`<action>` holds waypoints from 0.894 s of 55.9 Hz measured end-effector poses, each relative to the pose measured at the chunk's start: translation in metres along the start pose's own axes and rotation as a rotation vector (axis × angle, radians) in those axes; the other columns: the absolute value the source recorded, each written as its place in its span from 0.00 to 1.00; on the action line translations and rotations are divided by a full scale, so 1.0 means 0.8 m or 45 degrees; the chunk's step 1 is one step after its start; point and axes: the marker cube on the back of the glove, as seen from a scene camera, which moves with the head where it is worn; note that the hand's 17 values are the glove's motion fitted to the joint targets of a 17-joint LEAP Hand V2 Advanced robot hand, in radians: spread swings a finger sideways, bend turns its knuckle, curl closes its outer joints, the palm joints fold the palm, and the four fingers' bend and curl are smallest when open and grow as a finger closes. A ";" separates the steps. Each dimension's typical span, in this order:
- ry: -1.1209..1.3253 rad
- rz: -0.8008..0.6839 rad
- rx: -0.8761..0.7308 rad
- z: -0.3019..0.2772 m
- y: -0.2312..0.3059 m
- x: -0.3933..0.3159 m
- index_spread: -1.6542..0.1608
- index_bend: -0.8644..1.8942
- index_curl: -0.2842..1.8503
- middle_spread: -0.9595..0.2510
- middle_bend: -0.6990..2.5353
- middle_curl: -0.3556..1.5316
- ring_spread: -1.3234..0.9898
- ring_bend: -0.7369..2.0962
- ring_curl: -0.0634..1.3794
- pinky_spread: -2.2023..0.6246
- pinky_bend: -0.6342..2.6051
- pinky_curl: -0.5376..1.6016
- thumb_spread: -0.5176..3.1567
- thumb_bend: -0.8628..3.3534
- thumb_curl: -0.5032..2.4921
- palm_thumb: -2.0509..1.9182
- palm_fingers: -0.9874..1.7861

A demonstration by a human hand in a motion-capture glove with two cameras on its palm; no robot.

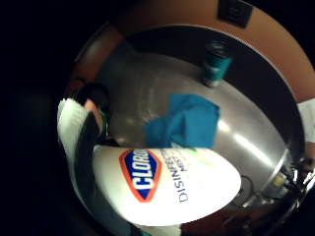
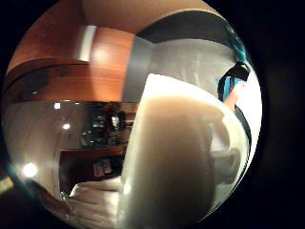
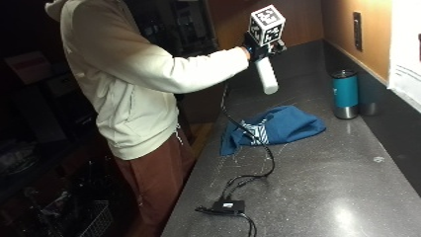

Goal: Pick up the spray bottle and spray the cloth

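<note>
A person stands at the dark counter (image 3: 329, 173) with the gloved right hand (image 3: 258, 48) raised above it. That hand grips the top of a white spray bottle (image 3: 266, 75), which hangs in the air over the counter. The bottle's white body with its Clorox label (image 1: 162, 184) fills much of the little finger side palm view, and its plain white side (image 2: 176, 162) fills the thumb side palm view. A blue cloth (image 3: 276, 127) lies crumpled on the counter below and in front of the bottle; it also shows beyond the bottle (image 1: 187, 122).
A teal and steel tumbler (image 3: 345, 94) stands upright near the back wall, beyond the cloth, also seen on the counter (image 1: 215, 63). A small black box (image 3: 227, 205) with a cable lies near the counter's front edge. The wood wall carries a dark socket plate (image 3: 357, 30).
</note>
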 end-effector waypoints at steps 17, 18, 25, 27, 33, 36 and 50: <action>-0.550 -0.048 0.431 0.116 -0.071 -0.111 0.80 0.46 0.38 0.69 0.39 0.45 0.49 0.45 0.37 0.68 0.31 0.44 0.15 0.20 0.42 0.77 0.85; -0.569 -0.043 0.452 0.121 -0.073 -0.111 0.80 0.46 0.38 0.69 0.39 0.45 0.49 0.46 0.37 0.68 0.31 0.44 0.15 0.20 0.42 0.77 0.85; -0.665 0.011 0.535 0.160 -0.077 -0.100 0.81 0.46 0.38 0.70 0.39 0.45 0.49 0.45 0.37 0.68 0.31 0.44 0.16 0.20 0.42 0.76 0.84; -0.693 0.020 0.534 0.172 -0.076 -0.096 0.81 0.46 0.38 0.70 0.39 0.45 0.49 0.45 0.37 0.68 0.31 0.44 0.16 0.20 0.42 0.76 0.84; -0.783 0.024 0.480 0.209 -0.080 -0.095 0.81 0.45 0.38 0.69 0.38 0.45 0.49 0.45 0.37 0.68 0.31 0.44 0.16 0.20 0.42 0.76 0.84; -0.821 0.047 0.530 0.219 -0.092 -0.090 0.81 0.45 0.38 0.69 0.38 0.45 0.49 0.45 0.37 0.68 0.31 0.44 0.17 0.20 0.42 0.76 0.83; -0.752 0.138 0.478 0.294 -0.118 -0.050 0.80 0.43 0.37 0.69 0.36 0.44 0.50 0.45 0.36 0.68 0.32 0.44 0.18 0.20 0.42 0.76 0.83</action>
